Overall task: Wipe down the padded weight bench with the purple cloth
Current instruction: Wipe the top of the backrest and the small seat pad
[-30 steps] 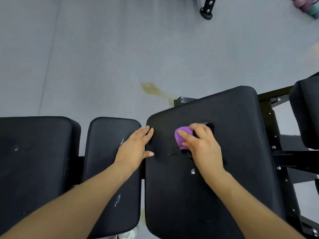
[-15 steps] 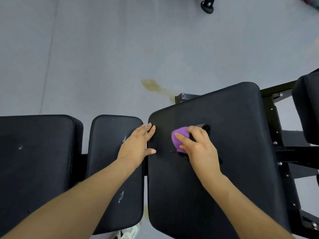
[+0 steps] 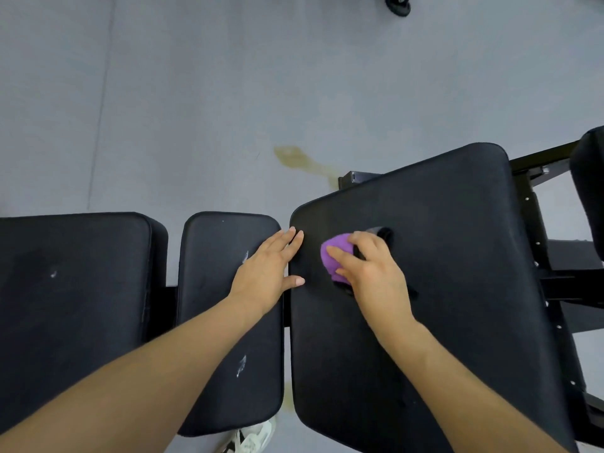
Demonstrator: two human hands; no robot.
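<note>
The weight bench is black and padded, in three parts: a wide right pad, a narrow middle pad with white scuffs, and a left pad. My right hand presses a bunched purple cloth onto the right pad near its left side; most of the cloth is hidden under my fingers. My left hand lies flat with fingers spread across the gap between the middle pad and the right pad, holding nothing.
A black metal frame runs along the right side of the bench, with another black pad at the far right edge. Grey floor lies beyond, with a yellowish stain. A white shoe shows below the pads.
My right hand and the purple cloth have slid a little to the left on the right pad. My left hand stays planted in the same place.
</note>
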